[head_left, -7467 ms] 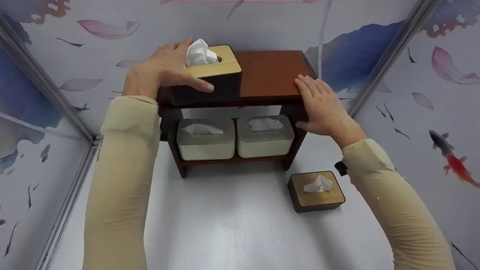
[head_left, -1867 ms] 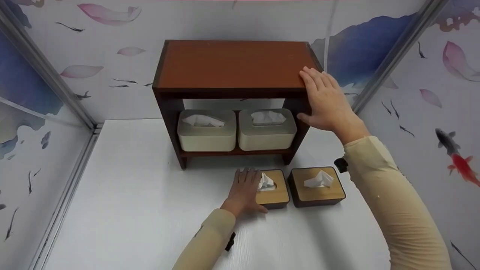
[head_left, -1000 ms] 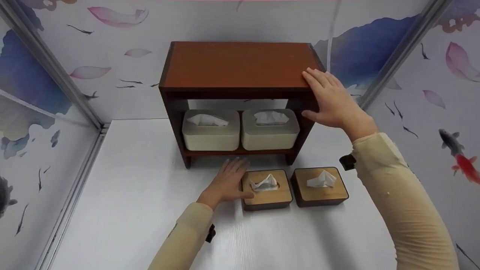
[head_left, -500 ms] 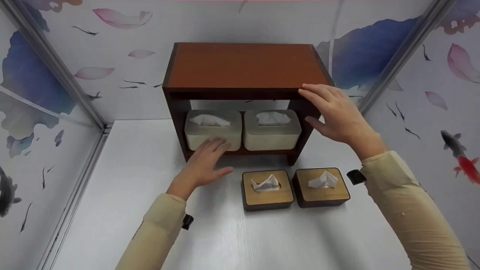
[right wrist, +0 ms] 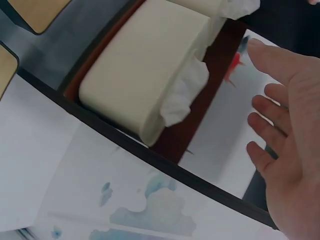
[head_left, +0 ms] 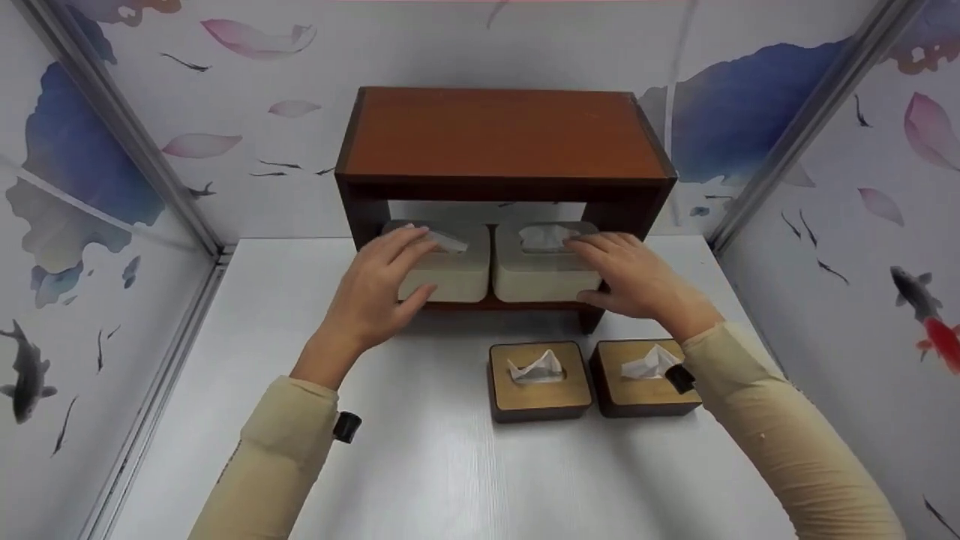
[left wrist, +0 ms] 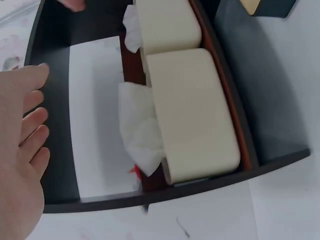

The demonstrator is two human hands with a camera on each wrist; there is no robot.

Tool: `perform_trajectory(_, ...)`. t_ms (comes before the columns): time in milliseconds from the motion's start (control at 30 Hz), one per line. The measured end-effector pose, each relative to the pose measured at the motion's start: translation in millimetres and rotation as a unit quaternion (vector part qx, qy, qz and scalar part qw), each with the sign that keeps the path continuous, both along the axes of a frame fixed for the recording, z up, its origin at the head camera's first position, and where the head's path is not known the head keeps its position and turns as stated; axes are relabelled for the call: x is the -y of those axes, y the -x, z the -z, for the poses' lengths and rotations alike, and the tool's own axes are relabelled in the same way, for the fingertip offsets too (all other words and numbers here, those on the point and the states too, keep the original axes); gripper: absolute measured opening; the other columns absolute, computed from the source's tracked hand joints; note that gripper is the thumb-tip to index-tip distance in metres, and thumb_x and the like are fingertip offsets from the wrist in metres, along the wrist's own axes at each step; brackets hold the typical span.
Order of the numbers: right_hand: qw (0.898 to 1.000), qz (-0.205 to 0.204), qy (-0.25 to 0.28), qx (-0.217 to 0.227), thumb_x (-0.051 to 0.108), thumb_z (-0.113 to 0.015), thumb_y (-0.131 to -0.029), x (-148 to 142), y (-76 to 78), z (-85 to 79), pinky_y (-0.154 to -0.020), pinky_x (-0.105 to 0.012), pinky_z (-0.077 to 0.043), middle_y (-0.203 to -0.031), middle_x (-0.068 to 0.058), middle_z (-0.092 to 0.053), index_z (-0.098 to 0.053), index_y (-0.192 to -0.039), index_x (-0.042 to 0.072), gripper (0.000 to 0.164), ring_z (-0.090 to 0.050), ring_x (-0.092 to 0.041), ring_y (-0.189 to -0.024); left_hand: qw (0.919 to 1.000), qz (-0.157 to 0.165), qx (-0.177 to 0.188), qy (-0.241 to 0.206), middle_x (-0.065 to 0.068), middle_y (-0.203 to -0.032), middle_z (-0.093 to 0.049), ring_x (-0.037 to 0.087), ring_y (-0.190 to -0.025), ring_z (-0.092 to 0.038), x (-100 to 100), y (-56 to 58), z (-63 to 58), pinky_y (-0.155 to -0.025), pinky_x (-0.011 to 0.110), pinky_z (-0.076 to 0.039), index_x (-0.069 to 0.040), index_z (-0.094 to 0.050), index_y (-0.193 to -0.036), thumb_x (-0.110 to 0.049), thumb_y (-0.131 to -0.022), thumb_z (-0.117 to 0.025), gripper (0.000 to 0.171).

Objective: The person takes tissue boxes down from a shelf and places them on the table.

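Note:
Two cream tissue boxes with grey tops stand side by side on the lower board of a dark brown shelf unit (head_left: 510, 135). My left hand (head_left: 375, 289) hovers at the front of the left cream tissue box (head_left: 457, 285), fingers spread and holding nothing. In the left wrist view a gap shows between those fingers and the box. Opposite it, my right hand (head_left: 630, 277) overlaps the right cream tissue box (head_left: 544, 285) in the head view. The right wrist view shows its fingers (right wrist: 270, 112) loosely extended, apart from the box. White tissue (right wrist: 187, 87) pokes out of the top.
Two dark tissue boxes with wooden lids, a left one (head_left: 532, 394) and a right one (head_left: 622, 397), sit on the white table (head_left: 420, 465) in front of the unit. Patterned wall panels (head_left: 480, 45) close in the back and both sides.
The left hand set the wooden-lidded tissue box from the unit's top onto the table, let go, and moved to the left cream box. The right hand came down from the top edge.

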State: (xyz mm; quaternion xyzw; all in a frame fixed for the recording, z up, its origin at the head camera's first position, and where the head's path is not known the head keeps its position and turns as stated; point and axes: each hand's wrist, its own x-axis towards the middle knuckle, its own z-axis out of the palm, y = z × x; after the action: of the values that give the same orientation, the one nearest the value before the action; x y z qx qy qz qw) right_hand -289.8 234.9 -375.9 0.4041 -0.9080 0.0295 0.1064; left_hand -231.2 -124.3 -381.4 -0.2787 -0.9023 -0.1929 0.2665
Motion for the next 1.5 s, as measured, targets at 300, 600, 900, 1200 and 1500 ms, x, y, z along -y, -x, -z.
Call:
perform_trajectory(300, 0.995, 0.053, -0.020, 0.080, 0.043, -0.067, -0.079, 8.4, 16.4, 25.4, -0.100, -0.056, -0.034, -0.139, -0.012, -0.042, -0.037, -0.139, 0.009, 0.075, -0.039, -0.032, -0.128, 0.9972, -0.060, -0.044, 0.007, 0.004, -0.148, -0.031, 0.022, -0.139, -0.023, 17.3, 3.0, -27.6, -0.115, 0.036, -0.017, -0.013, -0.037, -0.140, -0.033, -0.086, -0.061, 0.062)
perform_trajectory(600, 0.991, 0.078, -0.020, 0.107, 0.046, -0.066, -0.078, 16.1, 30.5, 36.6, -0.105, -0.056, -0.028, -0.144, -0.013, -0.037, -0.035, -0.141, 0.008, 0.079, -0.032, -0.031, -0.133, 0.9843, -0.161, 0.024, 0.069, 0.006, -0.153, -0.014, 0.022, -0.143, -0.006, 28.0, 16.2, -42.3, -0.118, 0.037, -0.003, -0.012, -0.015, -0.147, -0.047, -0.088, -0.050, 0.077)
perform_trajectory(900, 0.987, 0.100, -0.030, 0.120, 0.048, -0.065, -0.079, 21.8, 44.5, 46.4, -0.110, -0.053, -0.022, -0.148, -0.015, -0.027, -0.025, -0.145, 0.007, 0.088, -0.025, -0.033, -0.136, 0.9773, -0.190, 0.047, 0.082, 0.005, -0.154, -0.013, 0.020, -0.143, -0.008, 31.2, 24.8, -40.9, -0.117, 0.036, -0.009, -0.013, -0.010, -0.148, -0.044, -0.089, -0.051, 0.078)
perform_trajectory(1200, 0.989, 0.095, -0.012, 0.117, 0.049, -0.071, -0.072, 29.5, 60.7, 48.9, -0.111, -0.056, -0.014, -0.150, -0.019, -0.020, -0.023, -0.144, 0.003, 0.099, -0.017, -0.036, -0.138, 0.9736, -0.205, 0.027, 0.096, 0.006, -0.152, -0.017, 0.022, -0.142, -0.011, 31.2, 28.0, -38.8, -0.116, 0.035, -0.013, -0.013, -0.012, -0.147, -0.044, -0.087, -0.052, 0.079)
perform_trajectory(1500, 0.971, 0.141, -0.042, 0.190, 0.054, -0.071, -0.069, 40.6, 76.3, 47.0, -0.111, -0.058, -0.010, -0.154, -0.012, -0.009, -0.009, -0.148, 0.014, 0.109, -0.007, -0.031, -0.142, 0.9698, -0.217, 0.038, 0.105, 0.008, -0.150, -0.019, 0.022, -0.141, -0.012, 29.0, 25.8, -41.8, -0.117, 0.034, -0.014, -0.009, -0.015, -0.146, -0.044, -0.087, -0.052, 0.078)
